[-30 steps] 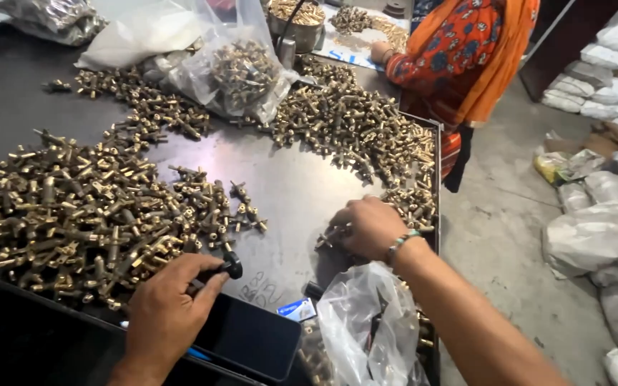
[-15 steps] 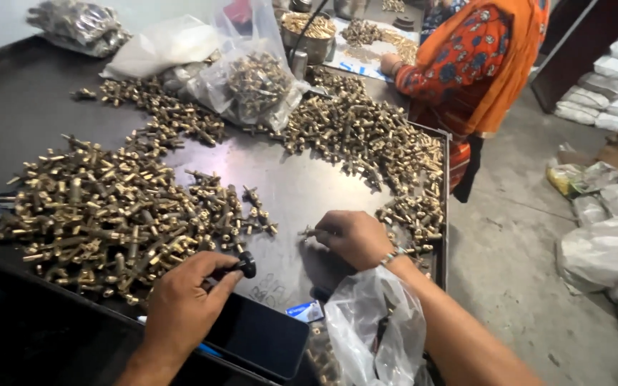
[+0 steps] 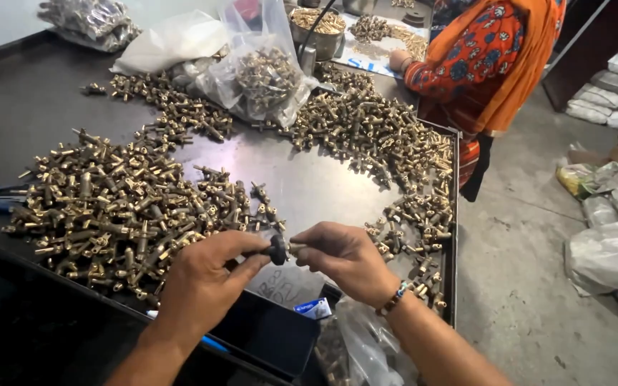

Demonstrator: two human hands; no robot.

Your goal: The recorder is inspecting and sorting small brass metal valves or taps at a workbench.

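Note:
My left hand pinches a small black knob-shaped tool by its stem. My right hand holds a small brass fitting whose end meets the black tool; both hands are together above the metal table. A large heap of brass fittings lies just left of my left hand. A second spread of brass fittings curves along the table's right side, close to my right wrist.
A clear plastic bag with fittings and a white bag sit at the back. A person in an orange and red garment works at the far end. A clear bag hangs below the table edge. Sacks lie on the floor at right.
My right hand left the fittings at the right edge and came over to my left hand with a brass fitting; both hands now meet at the black tool.

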